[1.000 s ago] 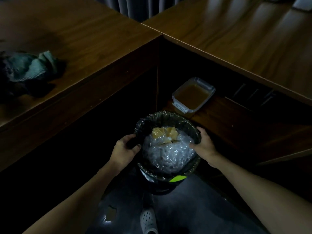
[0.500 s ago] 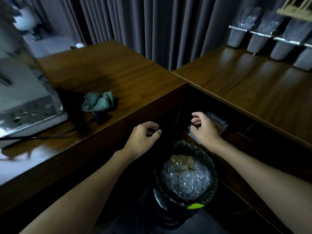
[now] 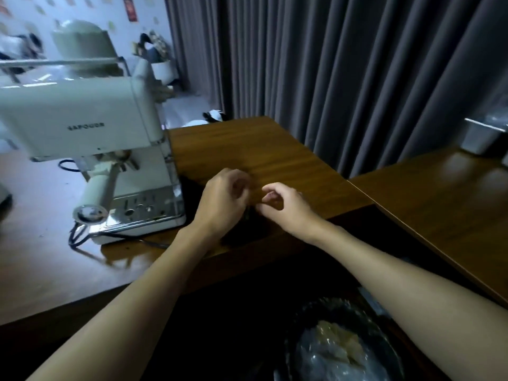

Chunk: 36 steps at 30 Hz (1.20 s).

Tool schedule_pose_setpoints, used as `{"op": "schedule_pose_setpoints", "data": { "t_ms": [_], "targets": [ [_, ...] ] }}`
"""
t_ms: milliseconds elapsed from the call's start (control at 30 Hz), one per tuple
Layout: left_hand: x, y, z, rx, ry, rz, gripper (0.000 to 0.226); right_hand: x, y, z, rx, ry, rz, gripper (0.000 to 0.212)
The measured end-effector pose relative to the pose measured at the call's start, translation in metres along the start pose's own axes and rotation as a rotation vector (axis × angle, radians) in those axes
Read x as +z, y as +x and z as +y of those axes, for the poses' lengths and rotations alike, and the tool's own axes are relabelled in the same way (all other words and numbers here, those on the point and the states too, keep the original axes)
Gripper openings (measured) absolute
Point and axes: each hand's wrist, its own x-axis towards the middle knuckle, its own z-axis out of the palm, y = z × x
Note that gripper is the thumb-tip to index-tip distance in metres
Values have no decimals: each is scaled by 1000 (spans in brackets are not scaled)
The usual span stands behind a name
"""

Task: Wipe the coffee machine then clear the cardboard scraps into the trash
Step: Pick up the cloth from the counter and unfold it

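The pale green coffee machine [image 3: 82, 119] stands on the left of the wooden counter [image 3: 261, 155]. My left hand [image 3: 222, 202] and my right hand [image 3: 286, 207] hover close together over the counter's front edge, just right of the machine. Their fingers are loosely curled and I see nothing in either. The wiping cloth is not visible; my left hand may cover it. At the bottom, below the counter, the trash bin [image 3: 308, 325] with a black liner holds clear plastic and yellowish cardboard scraps [image 3: 338, 339].
A second wooden counter [image 3: 439, 202] joins at a right angle on the right and carries a metal container [image 3: 481, 136]. Grey curtains [image 3: 330, 78] hang behind. The machine's black cord [image 3: 82, 237] lies on the counter in front of it.
My view has lifted from the bin to the counter. Both hands left the bin's rim and rose over the counter edge. The cloth seen earlier is now out of sight.
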Motion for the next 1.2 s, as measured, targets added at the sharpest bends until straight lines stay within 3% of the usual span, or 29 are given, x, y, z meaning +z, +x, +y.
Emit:
{"op": "schedule_pose_setpoints", "data": {
  "t_ms": [100,267,567,667,733,833,1000,1200],
  "targets": [
    [-5,7,-24,-75,133,-34,19,17,29,-6,37,19,-106,52],
    [-4,8,-39,-180,232,-123,6,26,50,-2,-67,-70,-80,7],
    [32,42,-18,-200,125,-168,17,-46,67,26,-236,-3,160,13],
    [42,64,-14,-167,105,-159,20,-63,75,39,-169,-68,210,12],
    [48,77,-15,-115,122,-229,7,-69,77,46,-86,-113,211,13],
    [56,89,-19,-73,174,-359,19,-72,78,48,-27,-159,229,15],
    [70,91,-25,-100,154,-436,33,-67,78,51,172,-317,40,21],
    [70,89,-27,-55,120,-333,14,-59,72,51,220,-352,50,19]
  ]
}}
